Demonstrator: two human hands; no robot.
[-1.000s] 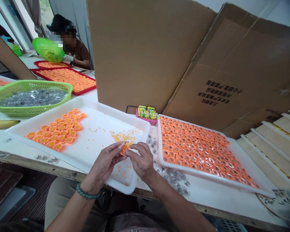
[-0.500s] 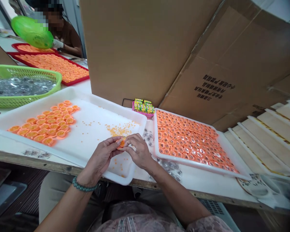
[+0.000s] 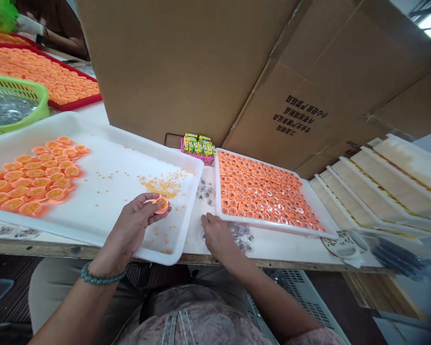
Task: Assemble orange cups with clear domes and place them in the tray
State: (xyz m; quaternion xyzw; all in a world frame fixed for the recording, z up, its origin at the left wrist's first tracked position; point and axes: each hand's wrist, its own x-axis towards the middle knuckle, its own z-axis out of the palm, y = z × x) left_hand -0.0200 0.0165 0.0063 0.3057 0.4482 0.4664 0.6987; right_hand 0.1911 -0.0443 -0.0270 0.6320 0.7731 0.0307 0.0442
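Observation:
My left hand (image 3: 138, 218), with a green bead bracelet (image 3: 102, 275) at its wrist, grips a small round orange plastic cup (image 3: 161, 205) between thumb and fingers. The cup is held over the right end of a white tray (image 3: 192, 201), which carries tiny yellow-orange bits (image 3: 163, 186) and several more orange cups (image 3: 36, 179). My right hand (image 3: 217, 237) is down on the table between the two trays, its fingers curled together beside small clear printed pieces (image 3: 205, 191). Whatever lies under its fingertips is hidden.
A second white tray (image 3: 332, 230) holds rows of orange cups with clear printed tops. Behind stand a pink basket (image 3: 204, 159) of small yellow-green packets and a tall cardboard wall (image 3: 187, 62). Stacked trays (image 3: 373, 191) are right; a green basket (image 3: 43, 98) and a co-worker's gloved hand (image 3: 28, 25) are left.
My right hand has left the orange cup and moved right and down to the table by the clear pieces. My left hand keeps the cup. The view has shifted right.

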